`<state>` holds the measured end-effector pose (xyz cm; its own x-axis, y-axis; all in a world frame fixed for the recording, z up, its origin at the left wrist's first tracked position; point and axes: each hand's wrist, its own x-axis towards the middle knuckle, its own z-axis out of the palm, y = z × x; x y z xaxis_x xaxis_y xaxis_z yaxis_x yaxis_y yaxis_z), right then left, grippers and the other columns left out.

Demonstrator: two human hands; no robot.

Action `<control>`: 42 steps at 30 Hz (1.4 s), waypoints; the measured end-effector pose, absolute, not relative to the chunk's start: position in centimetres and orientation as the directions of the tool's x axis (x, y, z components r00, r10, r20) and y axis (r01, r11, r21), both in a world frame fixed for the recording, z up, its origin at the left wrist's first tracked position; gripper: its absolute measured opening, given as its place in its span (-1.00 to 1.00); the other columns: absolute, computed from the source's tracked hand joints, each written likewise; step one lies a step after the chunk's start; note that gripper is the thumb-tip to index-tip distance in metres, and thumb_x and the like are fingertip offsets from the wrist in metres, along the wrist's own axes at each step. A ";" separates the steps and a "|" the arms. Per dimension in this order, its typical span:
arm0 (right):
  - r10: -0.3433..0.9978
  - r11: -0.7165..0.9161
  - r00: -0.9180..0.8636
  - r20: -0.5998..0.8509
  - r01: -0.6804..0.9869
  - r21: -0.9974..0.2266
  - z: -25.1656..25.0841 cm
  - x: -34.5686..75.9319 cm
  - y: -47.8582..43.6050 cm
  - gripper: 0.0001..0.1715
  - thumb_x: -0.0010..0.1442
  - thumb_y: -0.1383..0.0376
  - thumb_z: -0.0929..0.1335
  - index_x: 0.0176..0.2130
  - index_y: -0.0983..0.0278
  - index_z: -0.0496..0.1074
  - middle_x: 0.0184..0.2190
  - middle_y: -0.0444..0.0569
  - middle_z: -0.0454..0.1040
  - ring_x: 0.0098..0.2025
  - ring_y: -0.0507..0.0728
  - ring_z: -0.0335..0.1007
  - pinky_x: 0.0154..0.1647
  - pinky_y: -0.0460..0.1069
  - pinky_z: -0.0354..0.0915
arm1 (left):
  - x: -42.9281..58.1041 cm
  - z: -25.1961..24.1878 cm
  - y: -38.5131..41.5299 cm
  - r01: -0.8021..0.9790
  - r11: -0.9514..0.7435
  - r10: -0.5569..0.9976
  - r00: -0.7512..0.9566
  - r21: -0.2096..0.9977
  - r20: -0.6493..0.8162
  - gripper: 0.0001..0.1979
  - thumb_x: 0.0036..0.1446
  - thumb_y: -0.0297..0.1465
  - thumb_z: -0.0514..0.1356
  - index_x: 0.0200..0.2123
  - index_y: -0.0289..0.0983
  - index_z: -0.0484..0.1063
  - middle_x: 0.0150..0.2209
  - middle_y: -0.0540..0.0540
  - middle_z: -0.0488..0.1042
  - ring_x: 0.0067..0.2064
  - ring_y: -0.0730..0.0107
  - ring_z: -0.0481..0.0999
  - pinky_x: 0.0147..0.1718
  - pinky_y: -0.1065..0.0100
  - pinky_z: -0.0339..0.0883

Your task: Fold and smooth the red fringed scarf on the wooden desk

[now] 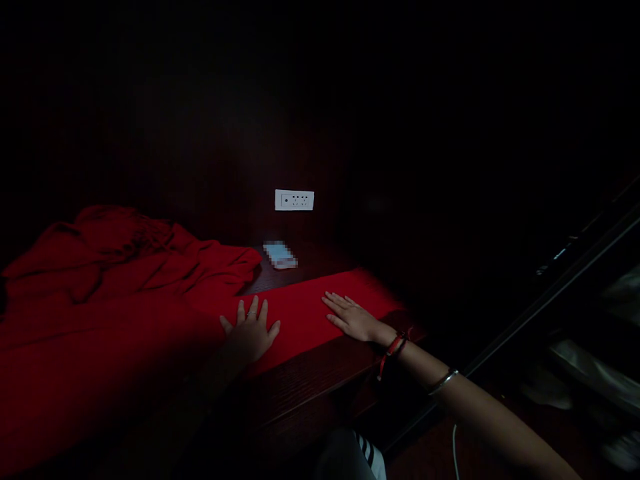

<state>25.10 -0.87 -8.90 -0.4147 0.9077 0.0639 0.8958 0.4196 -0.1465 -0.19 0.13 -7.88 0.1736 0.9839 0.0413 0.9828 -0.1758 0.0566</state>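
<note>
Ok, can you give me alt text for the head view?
The left hand and right hand lie flat on a red cloth over a dark wooden surface. The cloth bunches at left; a white wall socket sits behind, in dim light.

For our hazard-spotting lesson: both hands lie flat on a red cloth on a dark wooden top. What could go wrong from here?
1. The left hand and right hand lie flat on the red cloth; a push could slide it into the small pale object just beyond its far edge.
2. The light is very dim, so the bunched folds may hide things.
3. The red bracelet hangs loose and might snag.
</note>
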 end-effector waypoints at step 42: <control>0.833 0.554 -0.545 0.099 0.815 -0.169 -7.7 21.7 2.7 -0.25 0.18 -0.03 -0.06 0.20 0.35 -0.16 0.22 0.08 -0.22 0.23 0.12 -0.41 0.18 0.10 -0.31 | -0.2 -8.2 0.3 0.984 -0.177 0.982 0.175 0.015 0.075 -0.43 0.09 -0.15 -0.15 0.15 -0.23 -0.01 0.21 -0.13 -0.12 0.18 -0.11 -0.15 -0.07 -0.32 -0.16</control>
<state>21.70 2.74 -7.72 -0.5449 0.8327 0.0987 0.8153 0.5536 -0.1694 -0.16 0.27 -8.19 0.1755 0.9816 0.0750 0.9841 -0.1771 0.0154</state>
